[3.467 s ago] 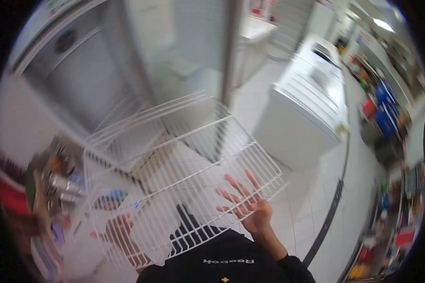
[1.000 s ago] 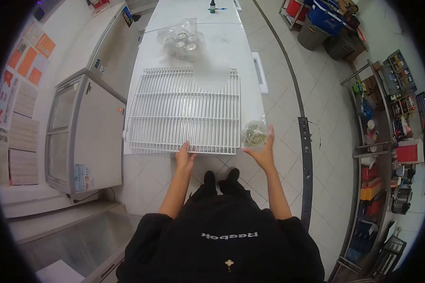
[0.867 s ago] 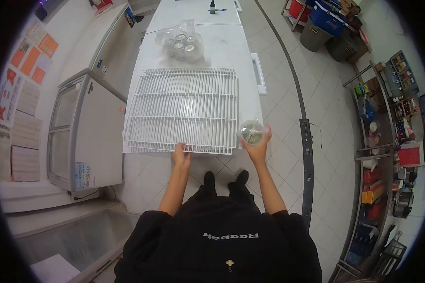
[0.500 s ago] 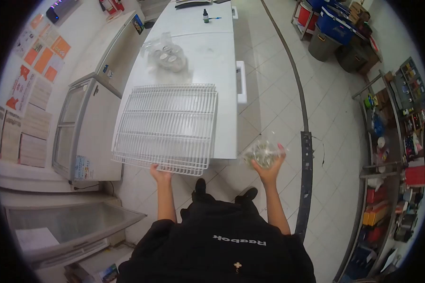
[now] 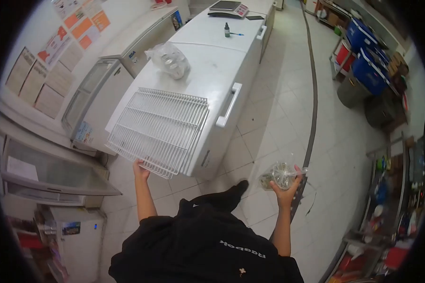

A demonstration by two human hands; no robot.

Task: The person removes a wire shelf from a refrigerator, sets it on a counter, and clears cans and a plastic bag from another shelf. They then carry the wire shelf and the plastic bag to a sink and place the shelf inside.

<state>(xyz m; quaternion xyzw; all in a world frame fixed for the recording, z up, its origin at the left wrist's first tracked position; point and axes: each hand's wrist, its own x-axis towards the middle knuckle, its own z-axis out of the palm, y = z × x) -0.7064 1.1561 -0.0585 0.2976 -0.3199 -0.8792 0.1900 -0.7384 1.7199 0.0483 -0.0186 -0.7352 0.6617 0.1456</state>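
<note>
My left hand (image 5: 141, 170) is closed on the near edge of the white wire racks (image 5: 158, 127), which lie stacked on the white chest freezer (image 5: 208, 61) and stick out past its near end. Out to the right, over the floor, my right hand (image 5: 286, 189) grips a clear plastic bag (image 5: 281, 175) with something greenish inside; its exact contents are unclear. Beyond the racks sits another clear bag (image 5: 171, 60) with several round items. Farther back stand a small dark bottle (image 5: 227, 30) and a blue pen (image 5: 237, 34).
A scale (image 5: 236, 9) and a dark flat object (image 5: 255, 18) are at the freezer's far end. Glass-topped freezers (image 5: 92, 101) line the left wall. Along the right are shelves (image 5: 396, 188), blue coolers (image 5: 367, 70) and a grey bin (image 5: 352, 89). A dark strip (image 5: 313, 94) crosses the tiled floor.
The view has swung, showing more of the freezer's front side. One foot has stepped forward to the right. Both hands keep their holds, on the racks and on the bag.
</note>
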